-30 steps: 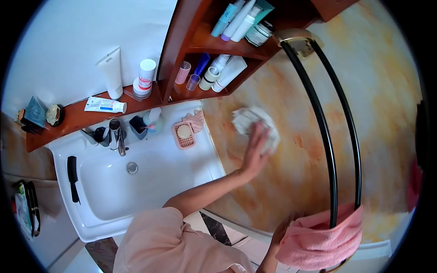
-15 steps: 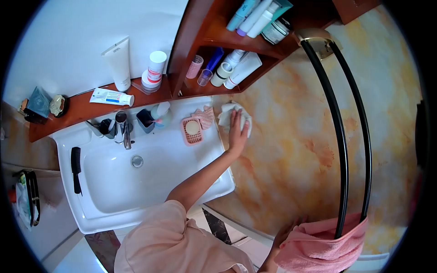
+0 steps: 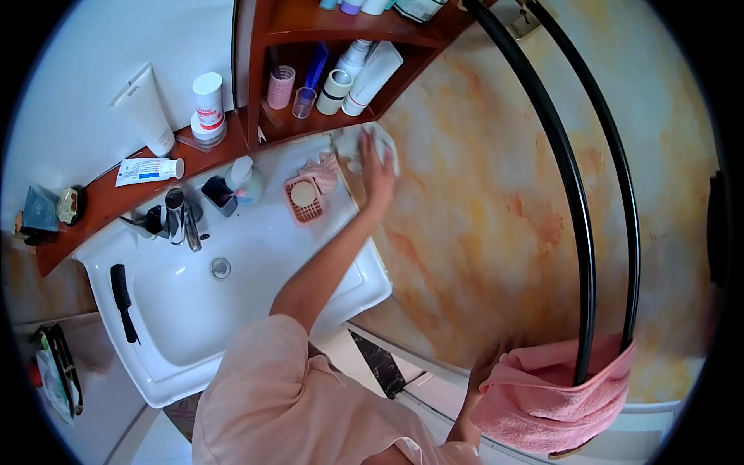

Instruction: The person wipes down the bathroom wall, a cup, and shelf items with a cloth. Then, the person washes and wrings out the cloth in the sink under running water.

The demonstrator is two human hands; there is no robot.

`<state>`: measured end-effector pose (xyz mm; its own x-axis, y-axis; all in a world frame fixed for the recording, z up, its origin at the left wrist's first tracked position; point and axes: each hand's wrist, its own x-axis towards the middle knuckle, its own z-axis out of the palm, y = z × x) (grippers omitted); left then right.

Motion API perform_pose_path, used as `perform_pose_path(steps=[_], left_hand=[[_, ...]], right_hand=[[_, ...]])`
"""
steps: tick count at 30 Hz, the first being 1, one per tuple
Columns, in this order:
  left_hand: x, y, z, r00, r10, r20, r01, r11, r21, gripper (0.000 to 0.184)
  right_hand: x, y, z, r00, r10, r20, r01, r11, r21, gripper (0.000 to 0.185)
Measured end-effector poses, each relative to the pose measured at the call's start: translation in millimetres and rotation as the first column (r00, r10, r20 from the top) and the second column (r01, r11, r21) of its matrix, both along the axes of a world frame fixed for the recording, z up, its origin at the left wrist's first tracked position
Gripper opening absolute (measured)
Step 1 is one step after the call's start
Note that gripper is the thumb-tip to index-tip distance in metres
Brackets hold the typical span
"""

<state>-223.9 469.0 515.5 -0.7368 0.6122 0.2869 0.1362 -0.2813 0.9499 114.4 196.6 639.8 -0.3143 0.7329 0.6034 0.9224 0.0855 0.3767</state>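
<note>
Cloth point(image 3: 349, 146) and left hand point(image 3: 377, 174) have come up along the wall point(image 3: 465, 232) since the earlier frame, and now sit at the back corner of the sink point(image 3: 380, 283), close under the wooden shelf unit point(image 3: 349, 31). Nearest the camera is the pale pink shirt point(image 3: 256, 349); to its right the right hand point(image 3: 487, 364) is at the wall beside the pink towel point(image 3: 554, 395), partly hidden, and whether it is open or closed cannot be told. That towel hangs over the lower end of the curved black rails point(image 3: 576, 209). Sink rim and wall meet in a narrow seam, which the left forearm crosses; a wide stretch of orange and grey marbled wall spreads between that arm and the rails, giving room to the side. Inside the white basin is the round drain point(image 3: 221, 268), and a black comb point(image 3: 122, 298) lies along the left edge. Farther on, the left hand is open, fingers spread over the cloth against the wall, just beyond the pink soap dish point(image 3: 304, 208) and its crumpled pink mesh point(image 3: 322, 172). Behind the basin stand the faucet point(image 3: 182, 221), a dark cup point(image 3: 219, 195) and a pump bottle point(image 3: 246, 182). A reddish-brown ledge point(image 3: 101, 194) runs above them, carrying tubes and jars, and meets the shelf unit, whose compartments hold more bottles.
</note>
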Motion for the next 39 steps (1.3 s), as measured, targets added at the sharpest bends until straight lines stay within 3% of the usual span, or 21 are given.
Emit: perform_pose_path(steps=[5,7,10,11,12,14,16,19,21,23,24,26,30,32,34,35,36,37,38,39], left_hand=[[144,-157,6,0.911,-0.366,-0.191,0.359,0.931,-0.069,0.071],[166,-194,5,0.781,-0.621,-0.062,0.620,0.784,-0.037,0.072],[149,-171,6,0.827,-0.550,-0.113,0.548,0.835,-0.052,0.072],[132,-156,2,0.843,-0.485,-0.234,0.487,0.872,-0.053,0.071],[113,-135,-4,0.870,-0.425,-0.251,0.450,0.892,0.050,0.070],[72,-81,-5,0.953,-0.245,-0.178,0.272,0.950,0.152,0.064],[24,-19,-8,0.996,-0.071,0.052,0.069,0.997,0.037,0.060],[3,-14,-8,0.993,-0.094,0.078,0.092,0.995,0.025,0.061],[27,-45,-9,0.986,-0.159,0.050,0.159,0.987,0.015,0.062],[82,-76,-46,0.980,-0.200,-0.011,0.198,0.978,-0.067,0.067],[113,-104,-53,0.962,-0.271,0.025,0.272,0.956,-0.114,0.071],[146,-155,-55,0.939,-0.336,-0.077,0.336,0.942,-0.014,0.073],[125,-171,-54,0.884,-0.461,0.076,0.466,0.883,-0.065,0.062],[104,-170,-57,0.873,-0.441,0.209,0.444,0.895,0.032,0.052],[79,-178,-39,0.718,-0.490,0.494,0.529,0.846,0.071,0.042],[72,-180,-36,0.545,-0.550,0.633,0.528,0.811,0.251,0.038],[63,-184,-29,0.498,-0.563,0.660,0.511,0.805,0.301,0.038],[51,-192,-16,0.448,-0.576,0.684,0.491,0.798,0.349,0.038],[40,-201,-2,0.397,-0.588,0.705,0.468,0.790,0.395,0.038],[31,-210,12,0.427,-0.573,0.699,0.454,0.805,0.382,0.038]], right_hand=[[-6,2,9,0.995,0.045,0.091,-0.046,0.999,0.005,0.026],[-9,1,13,0.994,0.040,0.102,-0.039,0.999,-0.009,0.026],[-23,-1,20,0.999,-0.032,0.025,0.034,0.998,-0.050,0.025],[-31,-3,24,0.996,-0.029,0.083,0.032,0.999,-0.032,0.025],[-49,-3,33,0.990,-0.030,0.139,0.032,0.999,-0.011,0.025],[-50,-3,32,0.988,-0.036,0.150,0.036,0.999,-0.003,0.025],[-32,-4,20,0.997,-0.046,0.055,0.047,0.999,-0.027,0.025],[-40,-2,27,0.992,-0.039,0.121,0.043,0.999,-0.033,0.026],[-52,-1,38,0.951,-0.289,0.107,0.307,0.920,-0.244,0.027],[-56,-1,37,0.955,-0.276,0.106,0.294,0.926,-0.235,0.027],[-51,-1,31,0.984,-0.148,0.100,0.159,0.980,-0.117,0.027],[-39,-5,22,0.991,0.020,0.134,-0.025,0.999,0.039,0.029],[-11,-9,-3,0.995,0.096,-0.027,-0.097,0.995,-0.033,0.038],[-3,-13,-26,0.971,0.170,-0.166,-0.184,0.980,-0.071,0.043],[-19,-13,-57,0.906,0.259,-0.336,-0.311,0.944,-0.111,0.049],[-36,-13,-74,0.854,0.291,-0.431,-0.378,0.917,-0.129,0.051],[-59,-11,-86,0.798,0.288,-0.530,-0.430,0.888,-0.165,0.054],[-100,-13,-81,0.711,0.173,-0.681,-0.447,0.859,-0.248,0.055],[-139,-14,-74,0.603,0.038,-0.797,-0.478,0.817,-0.322,0.056],[-162,-13,-80,0.237,-0.175,-0.956,-0.578,0.765,-0.283,0.054]])
